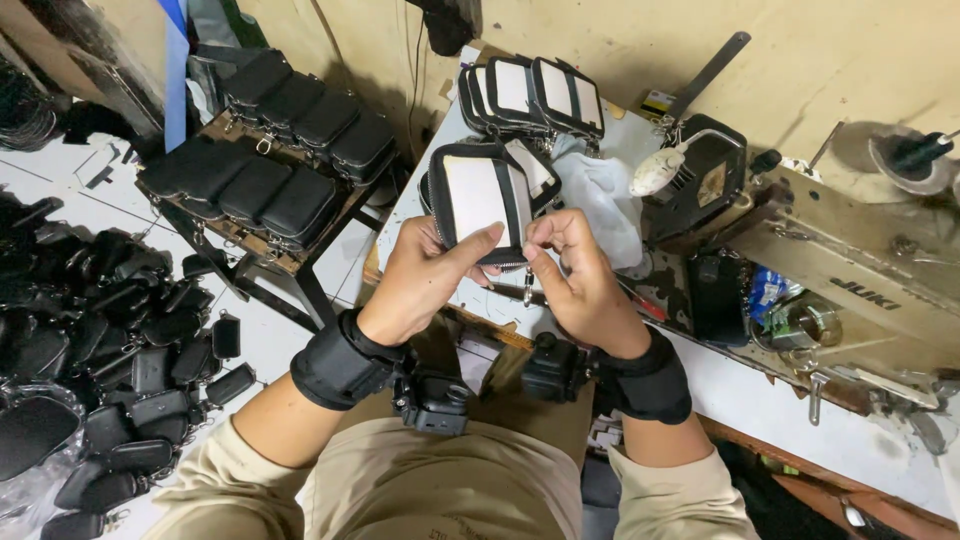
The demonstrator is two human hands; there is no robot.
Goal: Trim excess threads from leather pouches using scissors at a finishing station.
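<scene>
The left hand gripped a small black zip pouch from below, thumb laid across its pale grey front panel and fingers curled behind it. The right hand pinched the pouch's lower right corner, fingertips closed tight at the zip edge, where a small metal pull dangled. The pouch was held upright above the near edge of the white worktop, between the two hands; it was squarish with rounded corners, black trim and a dark vertical strip running down beside the pale panel, and a second like pouch sat just behind it. Both wrists wore black bands, each with a small black device fixed beneath. Further back on the worktop stood a row of matching pouches, with a crumpled clear plastic bag beside them. To the right lay a beige sewing machine. To the left, a low stand carried rows of plain black pouches, and many more were heaped on the floor.
</scene>
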